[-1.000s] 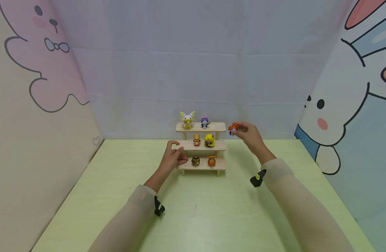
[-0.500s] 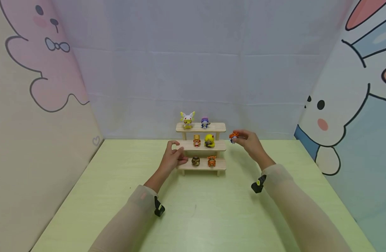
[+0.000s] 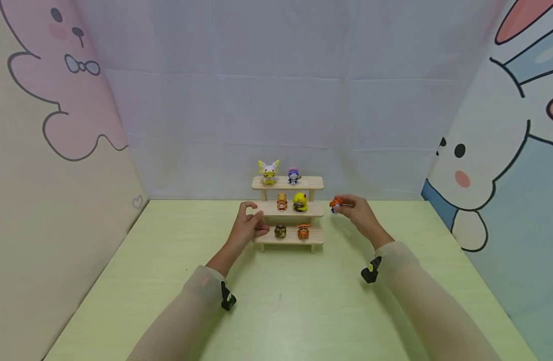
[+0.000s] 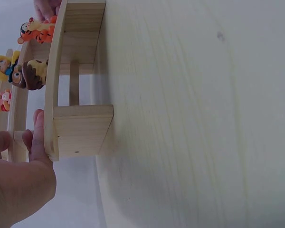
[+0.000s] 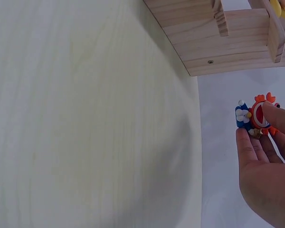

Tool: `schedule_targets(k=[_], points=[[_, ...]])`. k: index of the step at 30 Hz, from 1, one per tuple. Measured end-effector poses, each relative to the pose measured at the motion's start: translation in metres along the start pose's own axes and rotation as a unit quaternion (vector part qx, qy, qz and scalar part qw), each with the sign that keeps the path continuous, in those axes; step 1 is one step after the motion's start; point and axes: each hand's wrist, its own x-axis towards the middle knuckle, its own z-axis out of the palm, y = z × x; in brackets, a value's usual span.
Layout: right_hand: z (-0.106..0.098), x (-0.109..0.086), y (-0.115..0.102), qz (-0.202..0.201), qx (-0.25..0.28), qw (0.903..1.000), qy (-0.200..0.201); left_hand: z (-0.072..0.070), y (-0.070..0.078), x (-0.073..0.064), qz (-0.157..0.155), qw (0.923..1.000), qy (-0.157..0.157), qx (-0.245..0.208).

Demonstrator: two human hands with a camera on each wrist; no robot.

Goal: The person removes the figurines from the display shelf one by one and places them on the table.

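A three-tier wooden display shelf point(image 3: 291, 235) stands on the table, with my left hand point(image 3: 247, 225) holding its left end. In the left wrist view the fingers point(image 4: 37, 135) of that hand curl at the ends of the tiers. My right hand point(image 3: 358, 213) pinches a small figurine point(image 3: 335, 204) with an orange crab-like hood and a blue-and-white body. The figurine is off the shelf's right side, level with the middle tier. From the right wrist view, the thumb lies over its orange-red hood point(image 5: 259, 114) and the fingers support it from below.
On the top tier sit a white-eared yellow figurine point(image 3: 268, 173) and a purple-hatted one point(image 3: 293, 175). A bear point(image 3: 282, 201) and a yellow-hooded figurine point(image 3: 300, 201) occupy the middle. An owl point(image 3: 280, 230) and a tiger point(image 3: 303, 230) sit below. A pale curtain point(image 3: 213, 115) hangs behind.
My right hand has come down with the figurine, from about the top tier's height to the middle tier's, drifting slightly right. My left hand and the shelf keep their places.
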Motion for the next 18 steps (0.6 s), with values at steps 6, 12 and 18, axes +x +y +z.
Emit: schedule_targets(k=[6, 12, 18], points=[[0.002, -0.004, 0.009, 0.005, 0.006, 1.0000, 0.002, 0.000, 0.002, -0.002, 0.002, 1.0000, -0.004, 0.001], [0.003, -0.005, 0.017, 0.020, 0.003, 0.9998, 0.001, 0.001, 0.002, -0.001, -0.012, 0.9999, 0.002, 0.008], [0.004, -0.004, 0.022, 0.037, 0.000, 0.9993, 0.002, 0.001, 0.002, 0.000, -0.014, 0.9998, 0.003, 0.009]])
